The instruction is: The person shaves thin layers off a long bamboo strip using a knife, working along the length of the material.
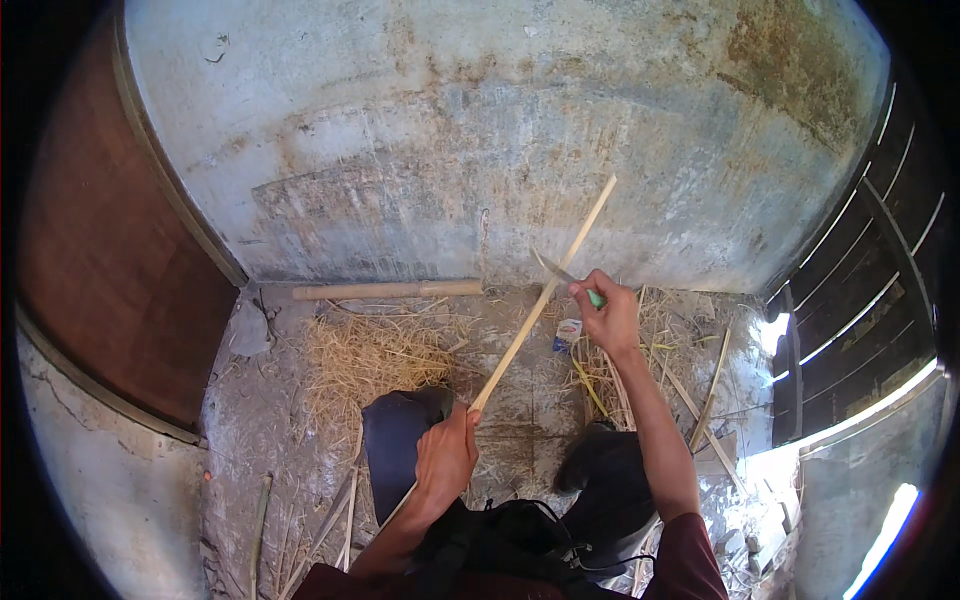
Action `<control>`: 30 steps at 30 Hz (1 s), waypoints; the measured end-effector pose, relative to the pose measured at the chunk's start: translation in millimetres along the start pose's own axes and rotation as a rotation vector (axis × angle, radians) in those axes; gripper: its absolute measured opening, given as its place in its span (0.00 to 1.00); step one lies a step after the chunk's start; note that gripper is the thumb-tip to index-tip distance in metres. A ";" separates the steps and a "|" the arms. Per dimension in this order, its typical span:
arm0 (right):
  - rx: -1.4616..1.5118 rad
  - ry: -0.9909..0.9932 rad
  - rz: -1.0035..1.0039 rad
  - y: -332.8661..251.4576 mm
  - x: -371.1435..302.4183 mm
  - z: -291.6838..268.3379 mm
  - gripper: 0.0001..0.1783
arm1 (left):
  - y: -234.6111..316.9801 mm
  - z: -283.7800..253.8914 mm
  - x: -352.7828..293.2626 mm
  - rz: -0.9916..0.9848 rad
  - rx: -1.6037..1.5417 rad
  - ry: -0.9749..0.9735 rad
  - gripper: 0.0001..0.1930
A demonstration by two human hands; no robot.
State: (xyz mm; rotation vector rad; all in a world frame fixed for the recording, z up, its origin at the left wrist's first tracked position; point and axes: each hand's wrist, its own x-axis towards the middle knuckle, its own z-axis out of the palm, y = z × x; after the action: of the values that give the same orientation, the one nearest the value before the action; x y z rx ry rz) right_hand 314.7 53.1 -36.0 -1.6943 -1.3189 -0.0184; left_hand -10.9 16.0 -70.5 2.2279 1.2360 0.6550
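A long pale strip, bamboo by its look [528, 328], slants up from my lap toward the wall. My left hand [447, 456] is closed around its lower part, near my left knee; a thin end shows again below the wrist. Farther up, my right hand [608, 313] grips a knife [556, 270] by its green handle. The blade lies across the strip, its tip pointing up and left. Whether the edge bites into the strip, I cannot tell.
Shavings [375, 355] heap on the floor ahead of my left knee. A bamboo pole [388, 290] lies along the stained wall [480, 180]. A small packet [567, 335] sits near my right hand. Loose strips [712, 390] lie at right; a brown door panel [125, 240] stands left.
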 end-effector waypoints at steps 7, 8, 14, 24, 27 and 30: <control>-0.071 0.104 0.031 35.2 11.8 -5.2 0.12 | -15.4 -15.1 -31.1 0.007 0.052 -0.048 0.06; -0.081 0.139 0.014 50.6 14.7 -8.2 0.12 | -18.0 -16.4 -37.1 0.012 0.054 -0.068 0.06; -0.184 0.223 0.119 97.4 22.6 -15.3 0.13 | -31.7 -31.1 -66.9 0.007 0.121 -0.160 0.07; -0.123 0.100 0.335 236.9 14.1 -64.0 0.11 | -48.1 -78.3 -76.2 0.043 0.099 -0.189 0.06; 0.021 -0.024 0.515 176.4 23.7 -34.1 0.08 | -72.5 -84.2 -67.3 -0.040 0.072 -0.071 0.08; -0.635 -0.072 0.279 173.4 0.5 -39.0 0.08 | -60.9 -89.8 -36.9 -0.047 0.009 -0.010 0.14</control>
State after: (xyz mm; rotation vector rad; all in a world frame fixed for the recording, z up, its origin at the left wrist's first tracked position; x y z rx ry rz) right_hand 465.7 34.0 -127.8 -2.4252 -1.1842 -0.2363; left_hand -122.3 29.4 -47.3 2.2005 1.2845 0.6202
